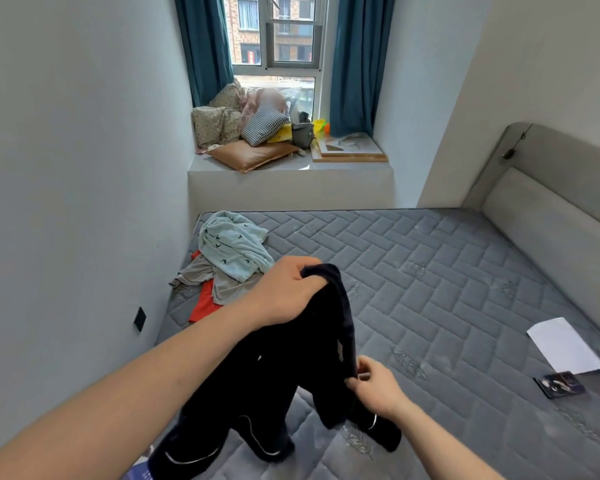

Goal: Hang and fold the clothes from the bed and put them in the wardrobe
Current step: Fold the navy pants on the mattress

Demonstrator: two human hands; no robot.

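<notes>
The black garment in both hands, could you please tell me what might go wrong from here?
1. The left hand grips one end of the black garment and the right hand only pinches its edge, so that edge may slip out.
2. Its lower parts drag on the mattress, so the fold could come out crooked.
3. The clothes pile lies near the mattress's left edge; a swing of the garment might knock pieces off.
</notes>
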